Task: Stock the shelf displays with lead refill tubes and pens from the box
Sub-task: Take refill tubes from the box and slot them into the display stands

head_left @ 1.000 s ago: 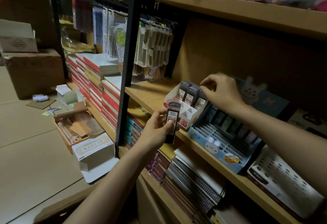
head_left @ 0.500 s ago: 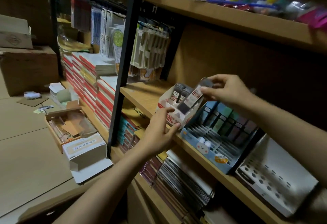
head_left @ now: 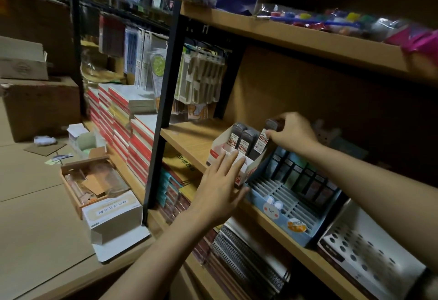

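Right hand (head_left: 290, 131) pinches a lead tube (head_left: 263, 138) into the white display box (head_left: 221, 149) (near the shelf's (head_left: 189, 138) front edge); left hand (head_left: 219, 187), fingers straight and together, braces its front

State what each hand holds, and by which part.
Right hand pinches a lead refill tube by its dark top end. Left hand holds nothing, fingers straight against the white display box.

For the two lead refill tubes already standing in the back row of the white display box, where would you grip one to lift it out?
Pinch the dark cap end of a lead refill tube from above. The tubes stand upright with their lower parts sunk in the white display box, and neighbours crowd their sides, so only the tops are free.
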Demonstrator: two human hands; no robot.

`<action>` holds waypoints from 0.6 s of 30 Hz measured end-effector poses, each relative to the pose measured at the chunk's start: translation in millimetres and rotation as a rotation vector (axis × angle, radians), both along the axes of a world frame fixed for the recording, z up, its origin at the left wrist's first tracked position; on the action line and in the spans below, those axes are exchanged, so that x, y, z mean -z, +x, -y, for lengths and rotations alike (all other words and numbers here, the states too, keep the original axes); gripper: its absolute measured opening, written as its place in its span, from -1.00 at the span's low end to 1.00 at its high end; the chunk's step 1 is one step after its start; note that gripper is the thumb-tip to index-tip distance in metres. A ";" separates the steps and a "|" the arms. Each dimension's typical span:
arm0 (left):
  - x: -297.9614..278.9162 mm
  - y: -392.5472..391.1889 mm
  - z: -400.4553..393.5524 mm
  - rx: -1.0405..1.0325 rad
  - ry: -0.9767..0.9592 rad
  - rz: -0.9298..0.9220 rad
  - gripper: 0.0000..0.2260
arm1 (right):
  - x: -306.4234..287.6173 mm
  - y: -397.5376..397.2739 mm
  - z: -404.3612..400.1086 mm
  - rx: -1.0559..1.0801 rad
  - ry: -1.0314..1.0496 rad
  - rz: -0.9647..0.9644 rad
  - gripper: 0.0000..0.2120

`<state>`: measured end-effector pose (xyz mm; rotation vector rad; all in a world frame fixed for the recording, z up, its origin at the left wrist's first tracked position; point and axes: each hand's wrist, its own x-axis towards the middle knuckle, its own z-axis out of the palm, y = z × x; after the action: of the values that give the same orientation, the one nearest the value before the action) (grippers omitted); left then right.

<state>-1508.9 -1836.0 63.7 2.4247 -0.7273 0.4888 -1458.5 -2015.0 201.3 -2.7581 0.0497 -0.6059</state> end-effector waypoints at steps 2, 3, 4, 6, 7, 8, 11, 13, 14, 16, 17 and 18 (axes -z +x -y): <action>2.2 1.1 -1.2 0.020 0.021 -0.038 -0.36 | 5.4 1.1 -1.7 -0.023 -0.046 0.009 -0.75; 3.3 1.3 -1.9 0.025 0.034 -0.043 -0.36 | 7.2 1.6 -2.6 -0.021 -0.065 0.016 -0.72; 4.1 1.4 -2.6 0.028 0.041 -0.043 -0.36 | 8.8 2.3 -3.5 -0.016 -0.080 0.024 -0.71; 4.4 2.2 -3.0 0.034 0.030 -0.041 -0.36 | 11.8 3.7 -3.9 -0.013 -0.094 0.030 -0.66; 4.1 2.7 -3.0 0.040 0.018 -0.044 -0.36 | 13.7 4.4 -3.3 -0.014 -0.099 0.028 -0.64; 4.3 3.2 -3.1 0.045 0.007 -0.047 -0.35 | 16.0 4.8 -2.7 -0.015 -0.106 0.026 -0.63; 7.6 3.6 -3.8 0.056 -0.009 -0.047 -0.32 | 22.4 4.7 -3.2 -0.004 -0.143 0.041 -0.71; 10.7 3.7 -3.8 0.060 -0.018 -0.043 -0.30 | 25.0 4.8 -5.4 0.012 -0.176 0.061 -0.75; 12.0 4.0 -3.2 0.061 -0.024 -0.047 -0.29 | 25.4 4.7 -6.5 0.023 -0.201 0.064 -0.75; 13.2 5.0 -1.0 0.060 -0.029 -0.062 -0.29 | 24.6 4.1 -7.4 0.048 -0.247 0.048 -0.74; 13.5 5.6 0.2 0.061 -0.029 -0.072 -0.28 | 24.4 3.7 -7.2 0.059 -0.262 0.040 -0.73; 13.7 6.2 1.3 0.063 -0.029 -0.085 -0.28 | 24.3 3.3 -6.8 0.069 -0.272 0.037 -0.72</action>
<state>-1502.7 -1837.3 50.0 2.3722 -0.7529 0.3665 -1455.2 -2008.2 177.0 -3.0161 0.0585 -0.7308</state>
